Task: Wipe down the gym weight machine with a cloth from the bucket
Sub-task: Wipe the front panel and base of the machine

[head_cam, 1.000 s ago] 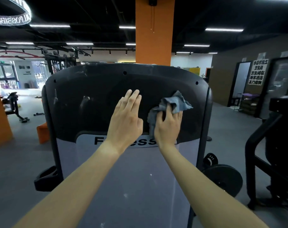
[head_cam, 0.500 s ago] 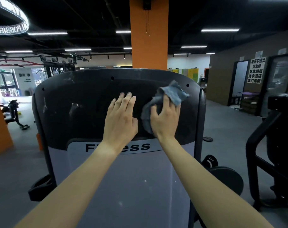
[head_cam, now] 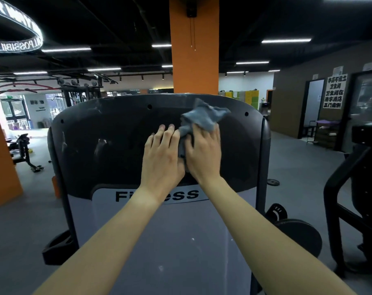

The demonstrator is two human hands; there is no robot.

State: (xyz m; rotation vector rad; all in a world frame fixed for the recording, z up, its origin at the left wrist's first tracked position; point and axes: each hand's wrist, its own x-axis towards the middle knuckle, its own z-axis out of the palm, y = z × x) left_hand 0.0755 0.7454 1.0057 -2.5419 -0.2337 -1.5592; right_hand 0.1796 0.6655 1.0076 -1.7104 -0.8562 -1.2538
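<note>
The weight machine's shroud [head_cam: 108, 145] fills the middle of the view, dark plastic on top and a grey panel with "Fitness" lettering below. My right hand [head_cam: 204, 154] grips a crumpled blue-grey cloth [head_cam: 204, 117] and presses it against the dark upper panel, near the top edge. My left hand [head_cam: 161, 158] lies flat on the same panel with straight fingers, right beside the right hand and touching the cloth's left side. No bucket is in view.
An orange pillar [head_cam: 194, 50] rises right behind the machine. Black weight plates [head_cam: 297, 235] sit low at the machine's right side. Another black machine frame [head_cam: 351, 199] stands at the far right. Grey floor [head_cam: 17, 231] lies on the left.
My right hand has slid the cloth upward on the dark panel toward its top edge. My left hand has moved up and right, closing the gap to the right hand.
</note>
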